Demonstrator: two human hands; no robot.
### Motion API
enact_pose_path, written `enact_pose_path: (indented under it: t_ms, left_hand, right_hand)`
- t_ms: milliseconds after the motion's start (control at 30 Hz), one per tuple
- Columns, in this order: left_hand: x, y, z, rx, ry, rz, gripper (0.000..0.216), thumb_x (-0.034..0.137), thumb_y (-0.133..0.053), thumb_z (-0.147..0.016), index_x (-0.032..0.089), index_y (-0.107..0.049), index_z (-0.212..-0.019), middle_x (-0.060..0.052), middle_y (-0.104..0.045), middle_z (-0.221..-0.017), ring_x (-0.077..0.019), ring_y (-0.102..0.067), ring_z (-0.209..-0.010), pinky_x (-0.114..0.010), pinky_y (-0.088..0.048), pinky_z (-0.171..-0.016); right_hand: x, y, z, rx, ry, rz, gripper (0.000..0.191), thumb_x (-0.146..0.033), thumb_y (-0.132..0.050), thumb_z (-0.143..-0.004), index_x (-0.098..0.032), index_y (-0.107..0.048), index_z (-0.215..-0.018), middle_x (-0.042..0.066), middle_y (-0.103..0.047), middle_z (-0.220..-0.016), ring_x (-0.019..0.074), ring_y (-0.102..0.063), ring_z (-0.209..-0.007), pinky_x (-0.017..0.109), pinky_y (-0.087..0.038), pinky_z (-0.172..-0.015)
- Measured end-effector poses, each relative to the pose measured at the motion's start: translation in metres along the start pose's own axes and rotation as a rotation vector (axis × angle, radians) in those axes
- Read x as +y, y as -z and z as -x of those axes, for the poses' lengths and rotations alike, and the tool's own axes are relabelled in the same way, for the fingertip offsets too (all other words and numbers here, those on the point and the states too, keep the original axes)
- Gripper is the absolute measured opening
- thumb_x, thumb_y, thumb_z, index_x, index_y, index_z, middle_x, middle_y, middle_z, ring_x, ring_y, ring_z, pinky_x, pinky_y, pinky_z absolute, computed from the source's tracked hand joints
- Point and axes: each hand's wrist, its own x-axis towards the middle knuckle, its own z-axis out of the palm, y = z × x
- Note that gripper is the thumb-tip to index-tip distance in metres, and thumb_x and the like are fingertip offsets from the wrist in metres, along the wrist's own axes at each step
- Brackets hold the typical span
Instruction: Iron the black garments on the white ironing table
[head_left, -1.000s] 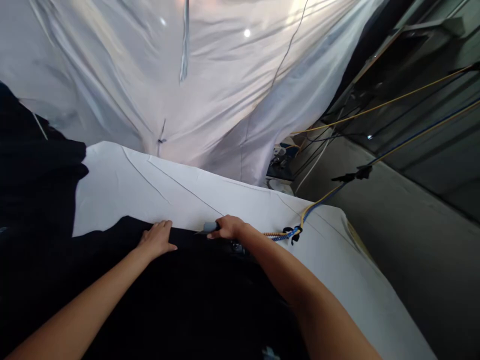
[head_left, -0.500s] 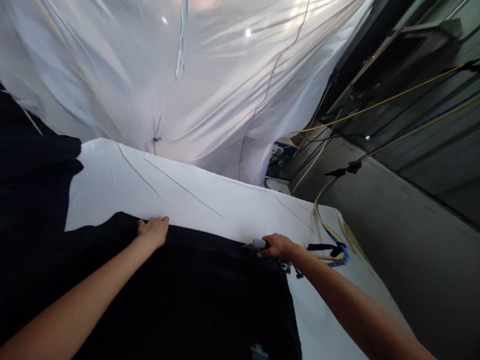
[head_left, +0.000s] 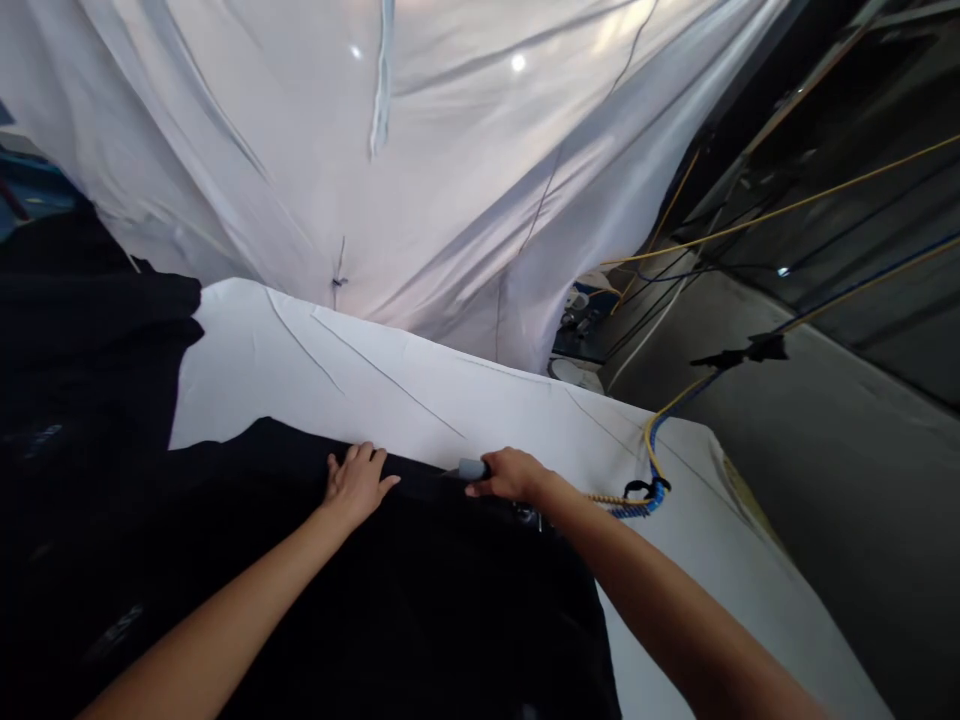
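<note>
A large black fabric piece [head_left: 420, 600] lies over the white tabletop [head_left: 510, 405], its far edge running crosswise before me. My left hand [head_left: 361, 482] rests palm down on this fabric near that edge, fingers spread. To its right, my right hand [head_left: 514, 474] is closed around a grey cylindrical tool [head_left: 472, 469] with a thin pointed tip. The tip points left along the fabric's edge; whether it touches the cloth I cannot tell. Small metal fittings [head_left: 527, 514] show just below my right hand, partly hidden by the wrist.
Coiled blue and orange hoses [head_left: 634, 506] run from beside my right forearm up to the lines overhead. Dark bunched fabric [head_left: 97, 330] sits at the left. A white sheet [head_left: 420, 220] hangs behind the table, and a grey wall [head_left: 847, 480] stands at the right.
My left hand has shifted right along the fabric edge and spread its fingers. My right hand has come left with the grey tool, so the hands are closer together. The view has shifted slightly.
</note>
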Motion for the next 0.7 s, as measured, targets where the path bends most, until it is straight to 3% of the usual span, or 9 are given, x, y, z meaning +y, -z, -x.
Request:
enact_pose_path:
  t_ms: [167, 300, 433, 600, 700]
  left_hand:
    - [-0.01, -0.008, 0.002, 0.027, -0.009, 0.033, 0.037, 0.038, -0.032, -0.084, 0.023, -0.05, -0.113, -0.01, -0.045, -0.124, -0.0284, -0.032, -0.115, -0.058, -0.023, -0.093]
    - [-0.015, -0.008, 0.001, 0.095, -0.058, -0.011, 0.035, 0.03, -0.027, -0.086, 0.025, -0.056, -0.105, -0.007, -0.055, -0.112, -0.0267, -0.037, -0.109, -0.061, -0.003, -0.099]
    - [-0.016, -0.005, -0.001, 0.106, -0.07, -0.01, 0.036, 0.031, -0.027, -0.085, 0.025, -0.059, -0.099, -0.007, -0.059, -0.103, -0.0258, -0.042, -0.104, -0.056, 0.004, -0.101]
    - [-0.006, 0.002, -0.004, 0.049, -0.034, -0.04, 0.049, 0.056, -0.032, -0.076, 0.022, -0.062, -0.095, -0.011, -0.059, -0.104, -0.0312, -0.039, -0.109, -0.058, 0.008, -0.1]
    - [-0.001, 0.003, -0.003, 0.026, -0.038, -0.08, 0.055, 0.062, -0.036, -0.071, 0.021, -0.061, -0.097, -0.012, -0.059, -0.105, -0.0323, -0.038, -0.111, -0.058, 0.009, -0.1]
  right_hand:
    - [-0.033, 0.005, -0.029, 0.01, 0.019, -0.021, 0.064, -0.075, -0.045, -0.061, -0.024, -0.062, -0.096, 0.006, -0.065, -0.094, 0.0231, -0.059, -0.083, 0.027, -0.04, -0.061]
    - [-0.029, 0.003, -0.032, 0.019, -0.04, -0.057, 0.065, -0.076, -0.046, -0.059, -0.025, -0.061, -0.095, 0.005, -0.065, -0.092, 0.0221, -0.059, -0.082, 0.025, -0.04, -0.058]
    - [0.001, -0.007, -0.011, 0.026, -0.089, -0.052, 0.064, -0.076, -0.045, -0.059, -0.025, -0.061, -0.093, 0.004, -0.065, -0.088, 0.0215, -0.059, -0.079, 0.024, -0.038, -0.056]
    - [0.055, -0.03, 0.037, 0.049, -0.157, -0.028, 0.06, -0.073, -0.047, -0.062, -0.024, -0.061, -0.094, 0.005, -0.065, -0.087, 0.0224, -0.059, -0.079, 0.024, -0.035, -0.057]
    - [0.084, -0.043, 0.065, 0.053, -0.247, -0.013, 0.058, -0.071, -0.047, -0.063, -0.023, -0.061, -0.092, 0.006, -0.065, -0.085, 0.023, -0.059, -0.079, 0.025, -0.034, -0.057]
